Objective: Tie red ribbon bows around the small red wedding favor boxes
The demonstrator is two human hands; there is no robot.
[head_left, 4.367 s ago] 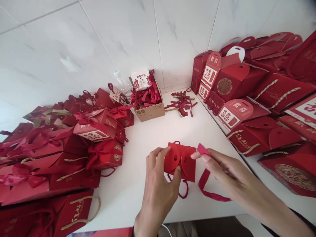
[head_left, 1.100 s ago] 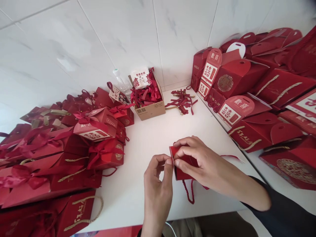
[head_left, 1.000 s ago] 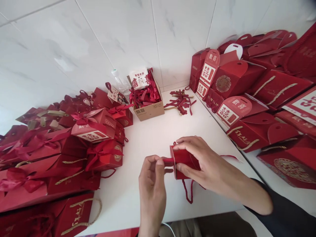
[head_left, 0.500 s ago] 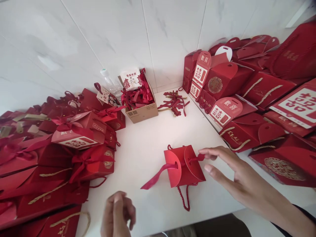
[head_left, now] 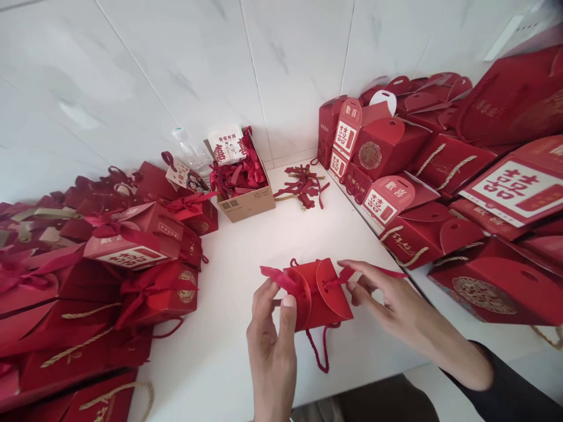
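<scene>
A small red gift box [head_left: 314, 296] sits on the white table, its two rounded flaps folded over the top. A red ribbon [head_left: 288, 281] threads through the slots in the flaps, one tail leaving each side. At the box's left side, my left hand [head_left: 272, 343] has its thumb and fingers around the left tail, which bends up over the fingertips. On the other side my right hand [head_left: 378, 290] pinches the right tail between thumb and index finger, the loose end trailing behind the hand. A twisted red cord handle [head_left: 323, 354] hangs from the box's near side.
Finished red boxes with bows [head_left: 158, 287] are piled at left. More red boxes [head_left: 396, 140] are stacked at right. Near the wall stand a cardboard box [head_left: 248, 205] of red ribbons and a clear plastic bottle [head_left: 189, 146], with a heap of dark red trimmings [head_left: 303, 186] beside them.
My left hand has come up and right to the box and lifted the left ribbon tail. My right hand has closed on the right tail and drawn it out. The view has shifted slightly.
</scene>
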